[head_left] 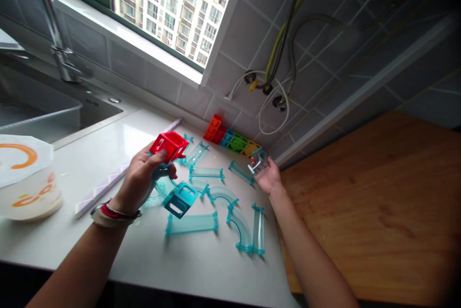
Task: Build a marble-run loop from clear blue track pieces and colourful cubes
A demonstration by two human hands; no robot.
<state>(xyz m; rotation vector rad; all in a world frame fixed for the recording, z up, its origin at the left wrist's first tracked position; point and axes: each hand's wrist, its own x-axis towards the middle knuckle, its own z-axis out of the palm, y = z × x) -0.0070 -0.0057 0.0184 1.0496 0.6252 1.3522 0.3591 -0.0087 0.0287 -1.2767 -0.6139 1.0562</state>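
My left hand (pixel 139 173) is closed round a red open-sided toy block (pixel 170 147), its thumb on the block's side. Just below it are a translucent teal curved track piece (pixel 163 184) and a teal open-sided block (pixel 180 199); I cannot tell whether they are joined to the red one. My right hand (pixel 269 177), palm up at the counter's right side, holds a small clear plastic piece (pixel 257 166) in its fingers. Between and below the hands lie several teal track pieces, among them a wide straight track (pixel 192 223), a curved track (pixel 240 229) and a narrow straight track (pixel 258 229).
Along the tiled wall stands a row of coloured blocks (pixel 237 142). A plastic tub (pixel 27 178) sits at the left, near the sink (pixel 82 125) and faucet (pixel 54 25). A pale purple strip (pixel 103 189) lies on the counter (pixel 151 260). A wooden board (pixel 370 207) is at the right.
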